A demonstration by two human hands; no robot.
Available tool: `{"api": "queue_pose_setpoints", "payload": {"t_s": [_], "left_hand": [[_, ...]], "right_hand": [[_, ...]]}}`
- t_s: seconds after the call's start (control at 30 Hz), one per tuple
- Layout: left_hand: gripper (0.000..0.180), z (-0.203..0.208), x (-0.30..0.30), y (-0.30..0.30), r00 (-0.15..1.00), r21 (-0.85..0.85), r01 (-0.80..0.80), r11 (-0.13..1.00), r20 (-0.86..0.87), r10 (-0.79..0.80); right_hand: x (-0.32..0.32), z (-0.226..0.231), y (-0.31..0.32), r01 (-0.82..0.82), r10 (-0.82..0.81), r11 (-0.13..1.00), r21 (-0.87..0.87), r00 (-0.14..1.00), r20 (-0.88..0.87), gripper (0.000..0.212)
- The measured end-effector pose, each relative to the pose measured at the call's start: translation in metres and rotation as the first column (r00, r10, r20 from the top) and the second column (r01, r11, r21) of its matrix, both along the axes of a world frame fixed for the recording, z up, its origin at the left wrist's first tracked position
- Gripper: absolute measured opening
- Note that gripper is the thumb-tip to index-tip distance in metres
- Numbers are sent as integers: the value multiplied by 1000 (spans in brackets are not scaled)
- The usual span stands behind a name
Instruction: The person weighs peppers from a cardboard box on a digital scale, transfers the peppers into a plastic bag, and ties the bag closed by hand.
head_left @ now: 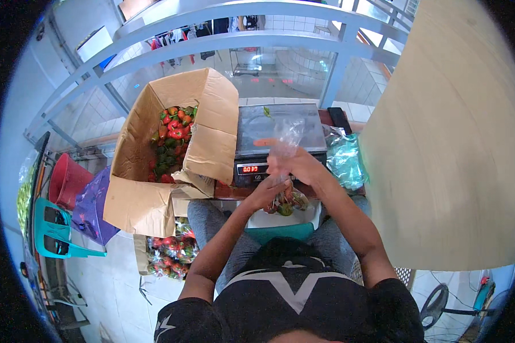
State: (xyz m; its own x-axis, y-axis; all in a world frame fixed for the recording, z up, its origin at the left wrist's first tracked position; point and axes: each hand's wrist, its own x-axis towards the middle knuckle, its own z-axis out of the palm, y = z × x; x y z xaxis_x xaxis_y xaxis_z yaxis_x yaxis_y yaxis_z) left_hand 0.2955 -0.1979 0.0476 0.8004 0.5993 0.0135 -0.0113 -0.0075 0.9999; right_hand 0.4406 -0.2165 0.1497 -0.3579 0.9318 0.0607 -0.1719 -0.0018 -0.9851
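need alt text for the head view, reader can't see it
A person's left hand and right hand hold a clear plastic bag of peppers in front of a digital scale. Left of the scale, an open cardboard box holds red and green peppers.

- The scale (280,128) stood on the table (226,191), straight before the person, with a leaf (267,112) on its plate.
- Left of the scale was an open cardboard box (214,151), with peppers (174,137) inside.
- Right of the scale lay a phone-like object (340,120), and nearer, a stack of bags (349,164).
- The right hand (297,164) was at the scale's near edge; the left hand (267,194) was nearer the body.
- A plastic bag (290,134) ran through both, its filled end above the lap.
- Bagged peppers (170,255) lay below the box, beside the left leg.
- Far left stood a chair (50,228), a bin (68,182) behind it.
- A railing (234,41) ran behind everything; a curved panel (452,143) flanked the right.
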Motion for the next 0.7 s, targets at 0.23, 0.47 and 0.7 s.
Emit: {"api": "queue_pose_setpoints", "payload": {"t_s": [0.23,0.47,0.7], "left_hand": [[25,-20,-7,14,999,20,-34,999,-29,35],[27,-4,-5,20,991,405,-107,908,-34,131],[24,6,1,26,974,431,-57,901,-176,146]], "right_hand": [[24,45,15,79,-87,996,-37,897,-434,27],[49,86,-2,650,-687,692,314,727,9,20],[6,59,-16,-209,-741,484,850,418,525,36]]}}
